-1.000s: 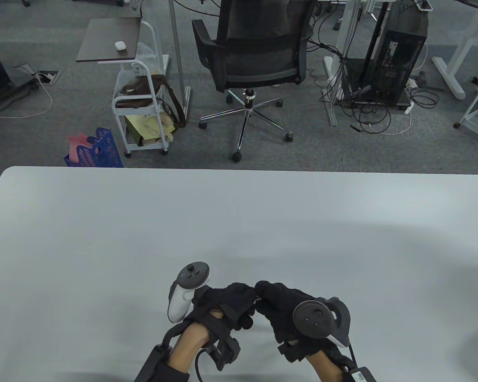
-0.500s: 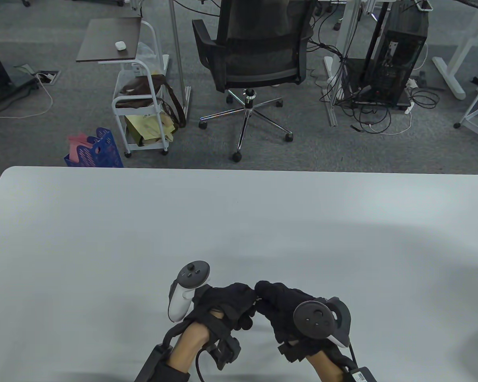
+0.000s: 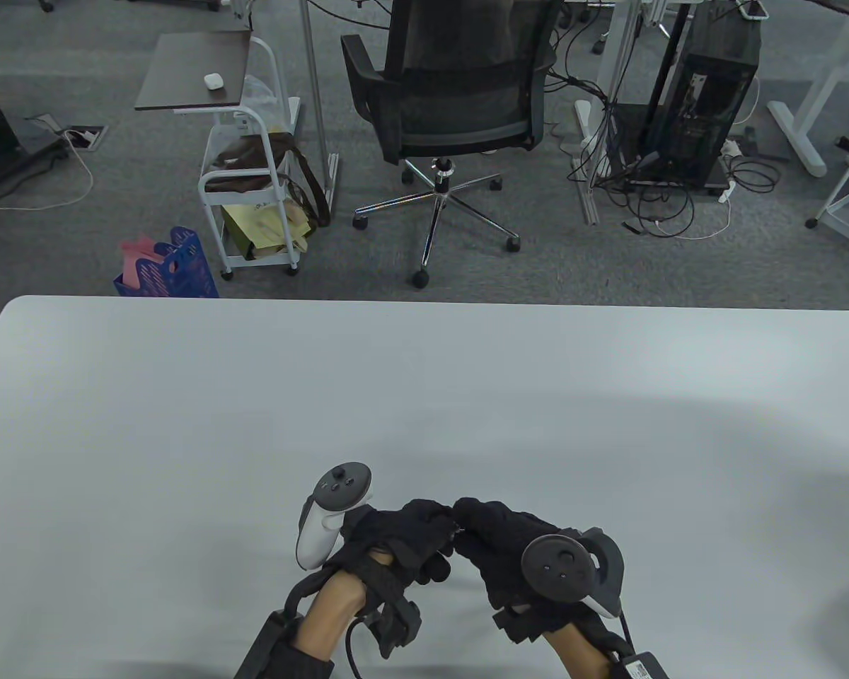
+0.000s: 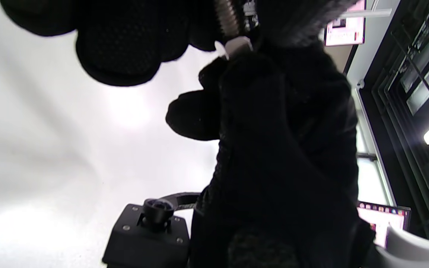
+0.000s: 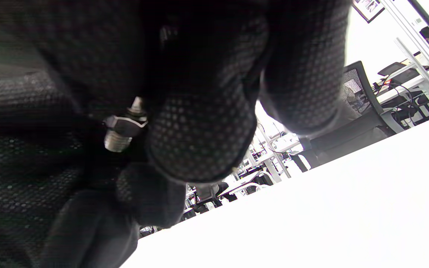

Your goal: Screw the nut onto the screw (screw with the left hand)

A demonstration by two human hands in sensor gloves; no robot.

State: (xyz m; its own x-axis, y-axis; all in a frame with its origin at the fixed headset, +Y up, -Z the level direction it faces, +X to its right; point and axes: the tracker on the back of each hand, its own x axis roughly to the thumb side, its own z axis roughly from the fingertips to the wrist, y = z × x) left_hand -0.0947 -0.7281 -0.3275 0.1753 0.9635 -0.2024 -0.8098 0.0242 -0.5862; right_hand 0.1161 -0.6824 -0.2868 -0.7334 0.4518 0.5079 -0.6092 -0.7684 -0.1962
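Note:
My two gloved hands meet fingertip to fingertip just above the table's front centre. My left hand (image 3: pixel 435 529) pinches the threaded screw (image 4: pixel 232 18). My right hand (image 3: pixel 470 523) pinches the hex nut (image 4: pixel 238 46), which sits on the screw's thread. In the right wrist view the nut (image 5: pixel 126 125) shows between the dark fingers, with the screw's thread (image 5: pixel 118 143) coming out below it. From the table view only a glint of metal shows between the fingertips; the rest is hidden by the gloves.
The white table (image 3: pixel 424 396) stretches bare to the far edge and to both sides. Beyond that edge stand an office chair (image 3: pixel 453 106), a small cart (image 3: pixel 247 191) and a blue basket (image 3: pixel 173 265) on the floor.
My left hand has turned slightly at the wrist and its forearm has shifted a little left. My right hand has stayed in place.

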